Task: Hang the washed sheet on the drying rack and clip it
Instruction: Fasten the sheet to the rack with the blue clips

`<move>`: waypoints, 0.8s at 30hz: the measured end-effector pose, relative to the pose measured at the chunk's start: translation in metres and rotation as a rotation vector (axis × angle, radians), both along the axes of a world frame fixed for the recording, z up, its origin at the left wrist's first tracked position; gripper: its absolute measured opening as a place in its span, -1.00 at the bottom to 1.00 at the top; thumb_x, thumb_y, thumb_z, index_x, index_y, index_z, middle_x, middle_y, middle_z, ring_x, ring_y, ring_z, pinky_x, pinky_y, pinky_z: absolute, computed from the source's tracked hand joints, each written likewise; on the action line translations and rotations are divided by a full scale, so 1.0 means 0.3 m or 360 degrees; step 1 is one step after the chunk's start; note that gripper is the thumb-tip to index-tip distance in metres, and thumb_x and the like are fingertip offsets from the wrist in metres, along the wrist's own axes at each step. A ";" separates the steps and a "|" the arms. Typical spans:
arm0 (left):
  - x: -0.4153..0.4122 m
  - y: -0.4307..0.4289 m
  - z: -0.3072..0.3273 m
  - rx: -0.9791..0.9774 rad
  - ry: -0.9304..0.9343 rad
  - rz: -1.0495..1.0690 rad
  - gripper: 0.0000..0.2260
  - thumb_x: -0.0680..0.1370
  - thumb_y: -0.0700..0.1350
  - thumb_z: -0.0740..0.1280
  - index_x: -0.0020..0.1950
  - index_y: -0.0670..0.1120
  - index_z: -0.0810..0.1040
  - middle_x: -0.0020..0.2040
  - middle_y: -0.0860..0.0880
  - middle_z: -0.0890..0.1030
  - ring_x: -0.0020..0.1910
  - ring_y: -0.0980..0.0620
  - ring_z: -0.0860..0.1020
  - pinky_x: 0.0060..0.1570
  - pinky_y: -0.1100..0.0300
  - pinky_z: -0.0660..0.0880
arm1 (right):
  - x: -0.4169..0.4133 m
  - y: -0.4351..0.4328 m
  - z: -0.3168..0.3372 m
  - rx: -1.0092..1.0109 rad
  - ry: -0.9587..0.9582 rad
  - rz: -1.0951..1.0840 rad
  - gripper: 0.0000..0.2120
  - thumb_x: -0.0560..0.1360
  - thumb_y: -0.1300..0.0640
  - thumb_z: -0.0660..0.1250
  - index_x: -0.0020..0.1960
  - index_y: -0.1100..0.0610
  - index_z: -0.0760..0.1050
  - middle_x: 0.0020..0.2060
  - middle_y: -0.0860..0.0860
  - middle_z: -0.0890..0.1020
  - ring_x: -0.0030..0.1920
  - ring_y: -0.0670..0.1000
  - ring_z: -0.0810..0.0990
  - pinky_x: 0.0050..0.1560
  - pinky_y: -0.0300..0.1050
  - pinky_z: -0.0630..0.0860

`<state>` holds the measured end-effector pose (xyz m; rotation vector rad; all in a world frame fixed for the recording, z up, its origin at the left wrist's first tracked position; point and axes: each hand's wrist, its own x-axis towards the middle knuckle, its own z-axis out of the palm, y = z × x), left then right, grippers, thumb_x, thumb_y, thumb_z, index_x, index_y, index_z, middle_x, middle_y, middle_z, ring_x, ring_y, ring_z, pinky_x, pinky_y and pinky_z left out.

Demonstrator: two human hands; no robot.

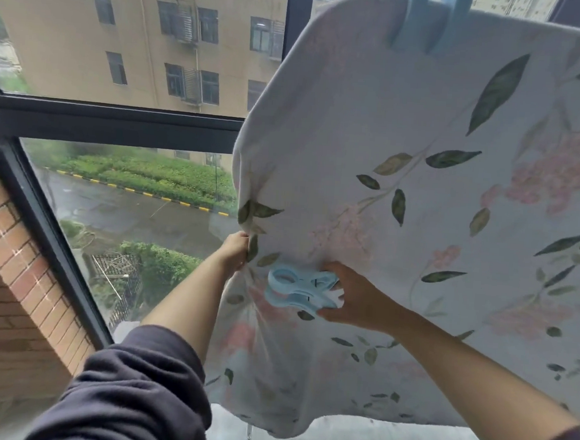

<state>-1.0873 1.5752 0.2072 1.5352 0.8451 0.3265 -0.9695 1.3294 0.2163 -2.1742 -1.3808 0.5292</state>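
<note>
**Fig. Clipping step, head view.** The sheet (420, 194) hung draped over the top of the drying rack (its bar hidden under the fold), where a first blue clip (415, 26) straddled it. The left hand (235, 250) pinched the sheet's gathered left edge, fingers curled on the cloth. The right hand (358, 302) gripped a second blue clip (297, 289) against the cloth, just beside the left hand and well below the fold. Whether this clip's jaws were spread could not be told. Done well, the step would have the left hand draw the edge taut while the right squeezed the clip wide, carried it to the fold near the free corner, and released only once both layers sat deep between the jaws
</note>
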 end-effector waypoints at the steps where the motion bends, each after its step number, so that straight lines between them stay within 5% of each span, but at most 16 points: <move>1: -0.006 -0.020 0.002 -0.0214 -0.0060 -0.0177 -0.75 0.41 -0.10 0.37 0.04 -0.19 0.60 0.03 -0.26 0.64 -0.09 -0.18 0.62 -0.12 0.02 0.54 | 0.003 -0.003 -0.003 0.0015 0.0014 -0.0014 -0.28 0.33 -0.11 0.50 0.37 -0.08 0.22 0.25 -0.16 0.41 0.20 -0.14 0.44 0.12 -0.29 0.42; 5: -0.024 -0.048 -0.031 -0.0548 -0.0179 -0.0331 -0.70 0.59 0.01 0.23 0.12 -0.18 0.59 0.05 -0.18 0.67 0.01 -0.17 0.63 0.03 -0.06 0.57 | 0.011 -0.022 -0.031 0.0025 0.0040 -0.0010 -0.34 0.35 -0.05 0.50 0.32 -0.10 0.23 0.22 -0.15 0.41 0.18 -0.13 0.44 0.06 -0.35 0.41; 11: -0.030 -0.106 -0.095 -0.0569 -0.0344 0.0070 -0.65 0.62 -0.02 0.06 -0.10 -0.10 0.59 -0.26 -0.05 0.69 -0.27 -0.04 0.64 -0.46 0.24 0.52 | 0.028 -0.064 -0.078 0.0033 0.0026 -0.0073 -0.28 0.32 -0.09 0.50 0.35 -0.08 0.20 0.26 -0.12 0.40 0.19 -0.10 0.44 0.19 -0.12 0.48; 15: -0.026 -0.096 -0.084 -0.0689 -0.0581 0.0208 -0.63 0.57 -0.07 0.02 0.01 -0.20 0.58 -0.10 -0.16 0.67 -0.07 -0.15 0.59 -0.04 0.04 0.54 | 0.033 -0.090 -0.066 0.0127 -0.0032 -0.0067 -0.32 0.35 -0.07 0.49 0.33 -0.10 0.20 0.23 -0.12 0.39 0.20 -0.12 0.42 0.20 -0.19 0.46; 18: -0.013 -0.135 -0.076 -0.0455 -0.0463 0.0445 -0.66 0.63 -0.06 -0.01 -0.14 -0.11 0.51 -0.20 -0.05 0.63 -0.17 -0.04 0.52 -0.15 0.12 0.45 | 0.062 -0.123 -0.046 0.0260 0.0014 -0.0160 -0.33 0.33 -0.07 0.50 0.31 -0.13 0.22 0.24 -0.12 0.40 0.21 -0.11 0.43 0.19 -0.18 0.48; 21: -0.001 -0.196 -0.126 -0.0419 -0.0566 0.0618 -0.54 0.62 0.13 -0.03 0.20 -0.13 0.51 0.17 -0.20 0.58 0.12 -0.14 0.54 0.15 -0.05 0.49 | 0.099 -0.169 -0.034 0.0304 0.0013 -0.0178 -0.33 0.31 -0.07 0.51 0.30 -0.12 0.23 0.23 -0.11 0.41 0.20 -0.09 0.44 0.17 -0.14 0.50; 24: 0.013 -0.260 -0.162 -0.0355 -0.0616 0.0764 -0.47 0.56 0.19 0.00 0.38 -0.12 0.34 0.28 -0.18 0.48 0.22 -0.14 0.48 0.27 -0.10 0.42 | 0.135 -0.219 -0.025 0.0330 -0.0017 -0.0178 -0.32 0.32 -0.06 0.51 0.32 -0.10 0.22 0.24 -0.11 0.40 0.20 -0.08 0.44 0.18 -0.12 0.50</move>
